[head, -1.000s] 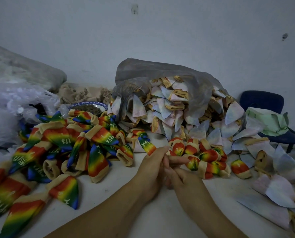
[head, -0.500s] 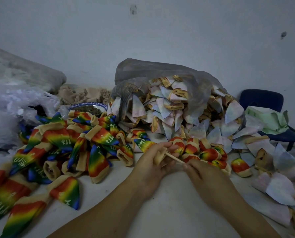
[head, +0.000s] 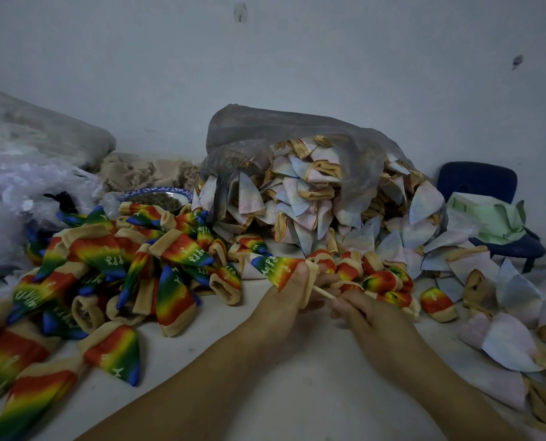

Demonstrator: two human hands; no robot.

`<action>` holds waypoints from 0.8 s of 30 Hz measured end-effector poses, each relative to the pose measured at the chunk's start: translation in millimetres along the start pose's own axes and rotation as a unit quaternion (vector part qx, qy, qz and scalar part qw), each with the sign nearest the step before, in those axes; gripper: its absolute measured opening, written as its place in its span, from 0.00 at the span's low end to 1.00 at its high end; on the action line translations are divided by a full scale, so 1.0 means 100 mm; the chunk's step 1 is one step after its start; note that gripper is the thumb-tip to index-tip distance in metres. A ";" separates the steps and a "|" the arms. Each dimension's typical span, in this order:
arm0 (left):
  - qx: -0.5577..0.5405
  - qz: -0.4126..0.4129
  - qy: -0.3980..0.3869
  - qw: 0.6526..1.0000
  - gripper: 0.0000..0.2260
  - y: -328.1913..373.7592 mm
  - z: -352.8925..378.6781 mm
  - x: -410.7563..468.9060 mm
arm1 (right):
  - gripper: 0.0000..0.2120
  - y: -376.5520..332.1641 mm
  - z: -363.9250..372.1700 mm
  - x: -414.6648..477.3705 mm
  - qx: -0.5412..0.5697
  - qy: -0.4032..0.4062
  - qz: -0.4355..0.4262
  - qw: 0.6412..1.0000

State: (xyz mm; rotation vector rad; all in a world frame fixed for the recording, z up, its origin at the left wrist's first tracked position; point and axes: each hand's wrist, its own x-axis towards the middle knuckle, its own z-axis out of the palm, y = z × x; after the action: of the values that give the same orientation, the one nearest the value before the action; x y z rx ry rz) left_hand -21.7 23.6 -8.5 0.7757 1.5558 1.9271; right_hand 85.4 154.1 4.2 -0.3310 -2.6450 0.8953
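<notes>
Left hand [head: 284,299] grips our rainbow cone [head: 274,268]; right hand [head: 373,316] pinches the stick [head: 324,293], so we should push gently toward the tip

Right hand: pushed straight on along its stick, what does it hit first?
Probably the beige cuff of the rainbow piece that the left hand grips; the stick seems to end inside it, though depth is unclear.

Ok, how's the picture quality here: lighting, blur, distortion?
Head view: dim, flat light, no glare; wide-angle stretch at the edges; left hand, right hand, the rainbow piece and stick they hold read sharp; far corners soft.
</notes>
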 end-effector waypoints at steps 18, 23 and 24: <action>-0.149 -0.084 -0.066 0.983 0.18 0.07 -0.12 -0.04 | 0.10 0.18 -0.22 0.10 -0.188 0.113 -0.071 0.973; -0.009 -0.079 -0.060 0.995 0.17 0.06 -0.03 -0.07 | 0.13 0.19 -0.33 0.07 -0.201 0.056 -0.093 0.974; 0.045 -0.075 -0.068 0.994 0.17 0.07 -0.01 -0.08 | 0.13 0.17 -0.32 0.06 -0.196 0.042 -0.098 0.975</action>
State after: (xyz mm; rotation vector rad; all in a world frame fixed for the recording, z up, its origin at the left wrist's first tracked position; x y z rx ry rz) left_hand -16.8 15.7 -3.1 0.7855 1.5790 1.6722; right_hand 93.5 186.8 19.3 -0.1875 -2.7036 0.2884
